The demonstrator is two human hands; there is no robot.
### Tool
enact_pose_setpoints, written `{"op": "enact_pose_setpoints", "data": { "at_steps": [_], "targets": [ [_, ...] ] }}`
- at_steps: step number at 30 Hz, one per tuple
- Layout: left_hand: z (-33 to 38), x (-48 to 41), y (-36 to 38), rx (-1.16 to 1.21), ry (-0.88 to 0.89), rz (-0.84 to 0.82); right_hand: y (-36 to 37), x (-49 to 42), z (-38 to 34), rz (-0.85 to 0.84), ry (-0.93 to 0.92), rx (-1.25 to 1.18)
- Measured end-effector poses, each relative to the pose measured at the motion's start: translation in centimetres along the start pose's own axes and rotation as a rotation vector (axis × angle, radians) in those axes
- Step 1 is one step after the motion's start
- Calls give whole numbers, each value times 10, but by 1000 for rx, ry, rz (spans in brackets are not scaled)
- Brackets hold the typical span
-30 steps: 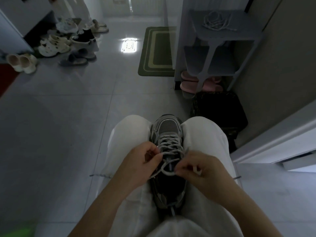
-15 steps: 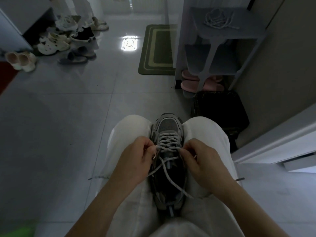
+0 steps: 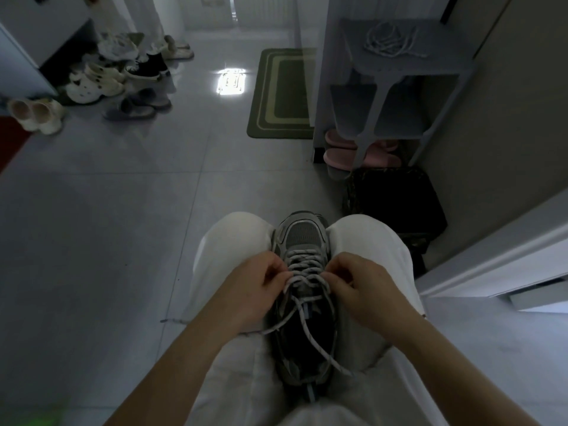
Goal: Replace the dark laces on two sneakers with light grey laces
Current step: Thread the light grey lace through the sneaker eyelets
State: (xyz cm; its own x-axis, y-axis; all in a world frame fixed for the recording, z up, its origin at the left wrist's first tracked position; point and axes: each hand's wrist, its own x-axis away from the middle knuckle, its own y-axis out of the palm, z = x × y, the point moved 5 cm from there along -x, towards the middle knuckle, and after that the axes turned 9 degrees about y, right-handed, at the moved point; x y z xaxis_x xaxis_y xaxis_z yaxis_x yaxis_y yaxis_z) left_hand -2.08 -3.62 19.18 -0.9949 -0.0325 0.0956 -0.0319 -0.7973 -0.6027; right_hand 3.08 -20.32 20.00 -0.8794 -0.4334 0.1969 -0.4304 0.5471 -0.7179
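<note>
The grey mesh-and-leather sneaker [image 3: 302, 238] sits wedged toe-away between the person's knees in white trousers [image 3: 233, 241], threaded with a light grey speckled lace [image 3: 302, 262]. The left hand [image 3: 252, 290] lies knuckles up at the sneaker's left side, its grip pinching the lace by the middle eyelets. The right hand [image 3: 365, 287] mirrors it at the sneaker's right side, fingers curled, its grip pinching the same crossing, while the two loose lace ends trail over the sneaker's dark opening toward either thigh.
</note>
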Motion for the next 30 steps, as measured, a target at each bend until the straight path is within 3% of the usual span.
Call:
{"op": "enact_pose_setpoints", "data": {
  "at_steps": [6, 13, 16, 20, 26, 30],
  "targets": [
    [4, 0, -8, -112, 52, 89, -5, 2, -6, 32, -121, 45],
    [11, -10, -16, -157, 131, 12, -14, -13, -12, -67, -249, 163],
    [7, -15, -16, -107, 88, -63, -14, -19, -12, -91, -212, 123],
    [-6, -20, -11, 121, -62, -121, -12, -22, 2, -88, -4, -55],
    [-7, -24, 3, 0, 33, -104, -1, -18, 1, -8, -26, -16],
    [6, -19, -4, -169, 156, 39, 3, -15, -7, 16, -130, 50]
  ]
}}
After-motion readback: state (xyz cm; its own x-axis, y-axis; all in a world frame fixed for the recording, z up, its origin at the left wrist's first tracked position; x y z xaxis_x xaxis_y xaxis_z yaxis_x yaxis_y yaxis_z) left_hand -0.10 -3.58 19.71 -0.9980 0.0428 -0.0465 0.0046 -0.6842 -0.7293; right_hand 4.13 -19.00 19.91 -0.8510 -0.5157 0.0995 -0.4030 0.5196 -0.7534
